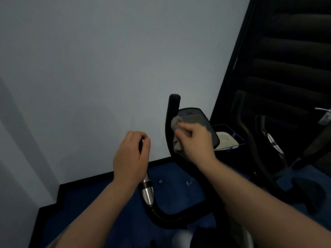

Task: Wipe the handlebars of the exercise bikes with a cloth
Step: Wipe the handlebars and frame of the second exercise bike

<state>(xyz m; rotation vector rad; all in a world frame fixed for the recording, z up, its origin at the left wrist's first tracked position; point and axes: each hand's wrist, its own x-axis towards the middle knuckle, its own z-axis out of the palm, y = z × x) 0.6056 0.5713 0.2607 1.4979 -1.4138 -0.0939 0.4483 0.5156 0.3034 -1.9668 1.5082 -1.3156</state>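
Note:
An exercise bike stands in front of me with black handlebars. My left hand (131, 158) grips the left handlebar (147, 192) just above its silver sensor section. My right hand (194, 140) holds a grey cloth (176, 133) wrapped against the right handlebar (172, 108), which rises upright with a rounded black tip. The bike's console (197, 119) sits just behind my right hand, partly hidden by it.
A pale wall fills the view ahead, close behind the bike. Blue carpet (107, 203) with a black skirting covers the floor. A second bike (268, 144) stands to the right by a dark blind. A blue-framed bin (229, 138) sits between the two bikes.

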